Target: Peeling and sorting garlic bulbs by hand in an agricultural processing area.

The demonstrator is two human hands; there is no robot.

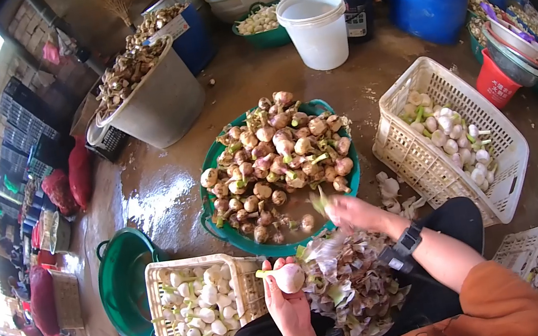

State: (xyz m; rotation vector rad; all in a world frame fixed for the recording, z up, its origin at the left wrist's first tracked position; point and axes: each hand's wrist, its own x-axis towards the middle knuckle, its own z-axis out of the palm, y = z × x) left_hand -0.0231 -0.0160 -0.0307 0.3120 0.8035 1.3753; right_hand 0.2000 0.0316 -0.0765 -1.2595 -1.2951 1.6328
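My left hand [291, 313] holds a garlic bulb [290, 278], white with a faint pink tint, its short green stem pointing left. My right hand [359, 214], blurred, pinches a pale green strip of garlic skin [321, 203] above the near edge of a green plastic tub [255, 250]. Heaped in that tub are unpeeled garlic bulbs [267, 158] with brownish skins. Loose purple and white skins [359, 285] lie piled in my lap between the two hands. At my left knee a white plastic crate [247, 281] contains peeled bulbs [206, 307].
Another white crate [503, 143] with cleaned bulbs stands to the right. A green basin [130, 288] sits at the left. Beyond the tub are a white bucket [315, 38], a grey tub [160, 106] of garlic and blue barrels [425, 6]. The concrete floor [162, 184] looks wet.
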